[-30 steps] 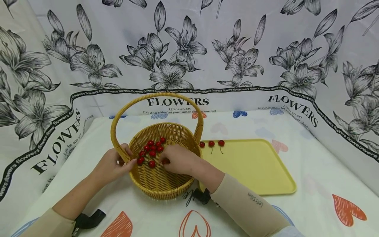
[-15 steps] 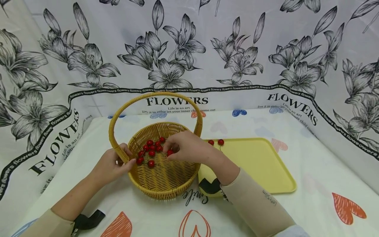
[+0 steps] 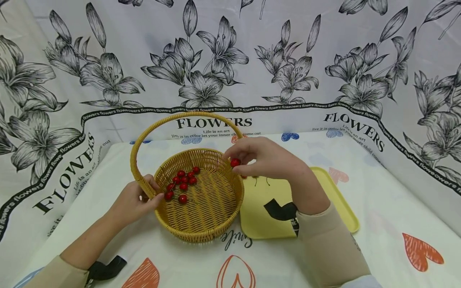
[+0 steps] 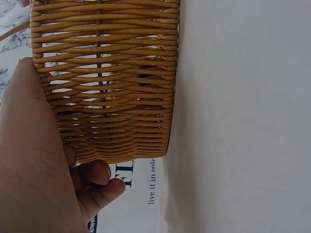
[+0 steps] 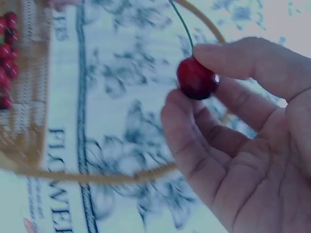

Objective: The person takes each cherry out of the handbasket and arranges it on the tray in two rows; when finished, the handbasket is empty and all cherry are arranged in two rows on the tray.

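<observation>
Since a small, round, glossy red cherry (image 5: 197,78) with a thin green stem could slip under uneven pressure, the person's right grip (image 3: 262,158) does well to pinch it lightly: thumb and fingertips are closed to the fruit's own width, holding that one alone. It appears at the right side of the round, golden-tan wicker basket (image 3: 203,237), near the foot of the tall, arched wicker handle (image 3: 187,115); its height above the rim I cannot tell. Keep the stem free, as it might catch on the weave.

The left grip (image 3: 135,202) has thumb and fingers closed about the handle's left foot, which should stop the basket tipping; steady pressure is enough, without pulling. Inside, the clustered red cherries (image 3: 183,187) lie towards the left, well apart from the pinched one. Beside the basket, the flat, rectangular yellow plastic tray (image 3: 264,230) has fruit mostly hidden at its far edge, so a low path risks knocking it.
</observation>
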Available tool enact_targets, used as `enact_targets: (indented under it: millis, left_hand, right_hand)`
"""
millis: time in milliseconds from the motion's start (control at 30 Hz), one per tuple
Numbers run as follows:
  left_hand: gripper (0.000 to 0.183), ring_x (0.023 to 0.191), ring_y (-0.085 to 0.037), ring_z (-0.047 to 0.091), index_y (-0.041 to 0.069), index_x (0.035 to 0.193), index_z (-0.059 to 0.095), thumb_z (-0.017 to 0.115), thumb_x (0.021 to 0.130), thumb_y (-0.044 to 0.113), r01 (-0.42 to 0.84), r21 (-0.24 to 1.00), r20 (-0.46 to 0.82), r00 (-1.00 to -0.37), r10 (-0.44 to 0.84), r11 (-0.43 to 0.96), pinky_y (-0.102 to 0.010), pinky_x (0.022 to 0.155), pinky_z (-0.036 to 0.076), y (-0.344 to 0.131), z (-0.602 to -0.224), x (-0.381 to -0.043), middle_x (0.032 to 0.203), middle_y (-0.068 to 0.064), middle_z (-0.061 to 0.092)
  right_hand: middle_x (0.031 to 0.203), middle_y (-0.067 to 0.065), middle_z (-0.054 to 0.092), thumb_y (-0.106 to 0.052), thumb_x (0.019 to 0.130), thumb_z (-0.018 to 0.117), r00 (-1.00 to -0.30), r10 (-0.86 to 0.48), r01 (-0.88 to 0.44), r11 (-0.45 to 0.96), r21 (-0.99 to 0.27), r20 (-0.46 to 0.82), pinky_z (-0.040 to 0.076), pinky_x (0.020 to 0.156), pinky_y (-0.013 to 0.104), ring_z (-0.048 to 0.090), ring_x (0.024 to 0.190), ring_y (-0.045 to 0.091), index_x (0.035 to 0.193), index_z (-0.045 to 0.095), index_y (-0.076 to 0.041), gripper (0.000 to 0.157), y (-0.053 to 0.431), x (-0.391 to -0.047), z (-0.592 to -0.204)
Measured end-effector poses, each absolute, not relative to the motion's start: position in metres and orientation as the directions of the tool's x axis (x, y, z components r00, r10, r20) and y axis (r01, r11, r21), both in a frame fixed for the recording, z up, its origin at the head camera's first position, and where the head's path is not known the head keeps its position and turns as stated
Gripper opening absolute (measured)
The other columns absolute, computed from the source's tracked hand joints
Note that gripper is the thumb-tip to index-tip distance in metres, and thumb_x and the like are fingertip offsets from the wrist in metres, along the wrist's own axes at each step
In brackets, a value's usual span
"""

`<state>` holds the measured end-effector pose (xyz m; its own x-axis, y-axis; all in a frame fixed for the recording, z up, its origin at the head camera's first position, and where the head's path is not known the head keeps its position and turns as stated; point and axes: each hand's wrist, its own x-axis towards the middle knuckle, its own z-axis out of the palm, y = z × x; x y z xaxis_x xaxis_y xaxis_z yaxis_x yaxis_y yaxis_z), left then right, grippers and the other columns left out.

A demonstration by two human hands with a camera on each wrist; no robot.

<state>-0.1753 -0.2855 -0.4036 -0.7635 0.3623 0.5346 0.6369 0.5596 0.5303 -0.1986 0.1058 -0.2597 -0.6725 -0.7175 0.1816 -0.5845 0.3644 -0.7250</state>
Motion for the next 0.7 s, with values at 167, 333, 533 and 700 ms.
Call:
enact_targets:
  millis: [167, 333, 533, 700]
  left_hand:
    - [0.026, 0.058, -0.007, 0.049, 0.019, 0.091, 0.059, 0.075, 0.082, 0.001, 0.644, 0.526, 0.543, -0.757, 0.363, 0.556, -0.025, 0.048, 0.043, -0.286, -0.404, -0.176, 0.074, 0.010, 0.057]
    - [0.026, 0.058, -0.007, 0.049, 0.019, 0.091, 0.059, 0.075, 0.082, 0.001, 0.650, 0.521, 0.550, -0.752, 0.364, 0.554, -0.024, 0.048, 0.043, -0.286, -0.405, -0.176, 0.074, 0.010, 0.057]
    - [0.026, 0.058, -0.007, 0.049, 0.019, 0.091, 0.059, 0.075, 0.083, 0.000, 0.648, 0.529, 0.544, -0.754, 0.367, 0.548, -0.023, 0.048, 0.043, -0.286, -0.404, -0.176, 0.074, 0.010, 0.057]
    - [0.026, 0.058, -0.007, 0.050, 0.019, 0.091, 0.060, 0.076, 0.082, 0.001, 0.655, 0.523, 0.551, -0.748, 0.370, 0.546, -0.023, 0.049, 0.043, -0.286, -0.405, -0.176, 0.075, 0.010, 0.058]
  right_hand:
    - [0.111, 0.003, 0.071, -0.005, 0.094, 0.070, -0.749, -0.644, -0.525, 0.437, -0.731, 0.153, 0.056, 0.069, 0.040, 0.068, 0.086, 0.025, 0.116, 0.074, -0.009, 0.023, 0.132, -0.204, -0.252]
    - [0.124, 0.004, 0.066, -0.006, 0.096, 0.068, -0.815, -0.555, -0.501, 0.533, -0.682, 0.165, 0.052, 0.080, 0.039, 0.062, 0.095, 0.023, 0.121, 0.075, -0.012, 0.027, 0.155, -0.222, -0.256]
    - [0.121, 0.012, 0.067, -0.009, 0.097, 0.066, -0.910, -0.411, -0.326, 0.639, -0.697, 0.049, 0.047, 0.085, 0.041, 0.063, 0.097, 0.026, 0.128, 0.070, -0.007, 0.031, 0.179, -0.249, -0.276]
    - [0.119, 0.015, 0.067, -0.008, 0.095, 0.067, -0.936, -0.347, -0.217, 0.700, -0.680, -0.059, 0.047, 0.090, 0.044, 0.062, 0.102, 0.029, 0.123, 0.070, -0.003, 0.029, 0.191, -0.268, -0.300]
